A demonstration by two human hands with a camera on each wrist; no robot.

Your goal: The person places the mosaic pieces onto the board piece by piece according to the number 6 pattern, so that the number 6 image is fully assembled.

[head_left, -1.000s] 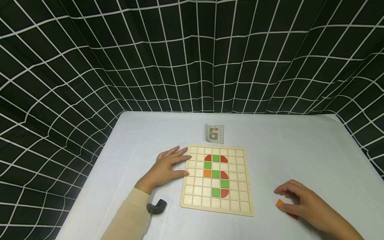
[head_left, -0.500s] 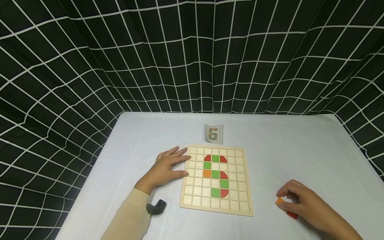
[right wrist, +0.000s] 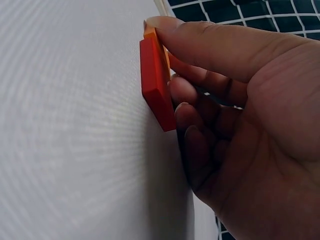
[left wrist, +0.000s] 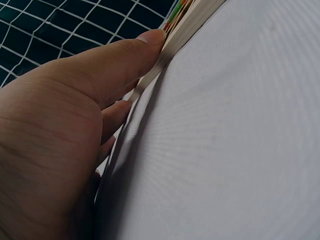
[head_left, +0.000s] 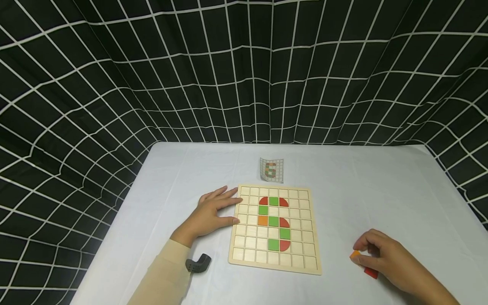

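The wooden grid board (head_left: pixel 250 243) lies on the table with red quarter-round, green square and orange square pieces in several cells. My left hand (head_left: pixel 209 216) rests at its left edge, fingers spread, thumb and a fingertip touching the rim. To the right of the board, my right hand (head_left: pixel 390 259) pinches an orange block (head_left: pixel 355 253) between thumb and forefinger, low over the cloth. A red block (right wrist: pixel 156 80) stands against or just beside the orange one in the right wrist view; the other fingers curl behind it. Part of the orange block is hidden by the thumb.
A small printed card (head_left: pixel 272 170) with a coloured grid pattern lies behind the board, one side curling up. Beside the left sleeve is a dark curved object (head_left: pixel 199 263). A white cloth covers the table (head_left: pixel 381 182); black curtains with white grid lines surround it.
My right forefinger has drawn in toward the thumb, closing on the orange block, and more of the red block shows. My left hand has stayed at the board.
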